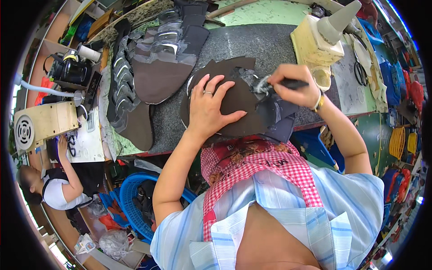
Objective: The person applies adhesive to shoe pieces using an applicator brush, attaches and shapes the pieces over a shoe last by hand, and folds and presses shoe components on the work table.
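A dark brown flat cut piece with a black layered edge lies on a speckled grey mat in front of me. My left hand rests on it with the fingers spread, wearing a ring and holding nothing. The fingers of my right hand are wrapped round a brush with a dark handle. Its whitish tip touches the black edge of the piece, where pale wet smears show. Other brown pieces with black strips lie overlapped to the left, with white streaks along their edges.
A stained cream container with a grey spout stands beyond my right hand. Black scissors lie farther right. At the left, another person works by a cream sewing machine. A blue basket stands below the table edge.
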Available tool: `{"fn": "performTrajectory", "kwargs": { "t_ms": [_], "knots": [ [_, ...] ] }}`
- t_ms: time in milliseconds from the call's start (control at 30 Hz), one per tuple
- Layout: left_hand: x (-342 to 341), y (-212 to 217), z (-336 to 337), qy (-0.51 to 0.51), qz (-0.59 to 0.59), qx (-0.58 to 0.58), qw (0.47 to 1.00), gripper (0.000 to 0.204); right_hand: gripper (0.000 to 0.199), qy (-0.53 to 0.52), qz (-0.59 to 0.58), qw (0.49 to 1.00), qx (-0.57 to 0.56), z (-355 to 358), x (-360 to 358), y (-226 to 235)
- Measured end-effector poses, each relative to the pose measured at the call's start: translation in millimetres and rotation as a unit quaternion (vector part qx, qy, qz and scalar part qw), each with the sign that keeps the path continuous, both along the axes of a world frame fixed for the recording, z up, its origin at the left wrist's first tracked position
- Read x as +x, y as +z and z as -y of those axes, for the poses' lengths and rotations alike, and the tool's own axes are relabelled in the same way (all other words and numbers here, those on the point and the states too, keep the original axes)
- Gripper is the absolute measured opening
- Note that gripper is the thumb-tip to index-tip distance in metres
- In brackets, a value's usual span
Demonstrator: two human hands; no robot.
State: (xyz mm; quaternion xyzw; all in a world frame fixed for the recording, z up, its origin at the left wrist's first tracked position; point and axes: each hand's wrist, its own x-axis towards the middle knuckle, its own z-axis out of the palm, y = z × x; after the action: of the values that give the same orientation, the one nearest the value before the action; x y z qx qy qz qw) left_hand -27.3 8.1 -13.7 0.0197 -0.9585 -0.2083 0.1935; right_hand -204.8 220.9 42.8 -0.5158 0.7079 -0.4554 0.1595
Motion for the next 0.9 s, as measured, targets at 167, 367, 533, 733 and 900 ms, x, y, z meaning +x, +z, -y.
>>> {"fn": "performTrajectory", "kwargs": {
  "t_ms": [167, 367, 533, 733, 900],
  "knots": [
    [1, 0, -4, 0.008, -0.008, -0.01, 1.0, 0.068, 0.011, 0.097, -0.085, 0.991, -0.027, -44, 58, -14],
    [4, -2, 0, 0.007, -0.021, -0.011, 1.0, 0.069, 0.012, 0.031, -0.055, 0.997, -0.036, -33, 43, 27],
    [1, -9, 2, 0.001, -0.055, 0.005, 0.998, 0.078, 0.015, 0.13, -0.176, 0.975, 0.047, -10, 51, 17],
    [9, -8, -3, 0.008, -0.047, 0.024, 0.999, 0.079, 0.033, -0.085, -0.019, 0.986, 0.142, 70, 19, 28],
    [5, -11, -3, 0.003, -0.041, 0.034, 0.999, 0.08, 0.04, -0.109, -0.072, 0.983, 0.13, 116, -41, -6]
  ]
}}
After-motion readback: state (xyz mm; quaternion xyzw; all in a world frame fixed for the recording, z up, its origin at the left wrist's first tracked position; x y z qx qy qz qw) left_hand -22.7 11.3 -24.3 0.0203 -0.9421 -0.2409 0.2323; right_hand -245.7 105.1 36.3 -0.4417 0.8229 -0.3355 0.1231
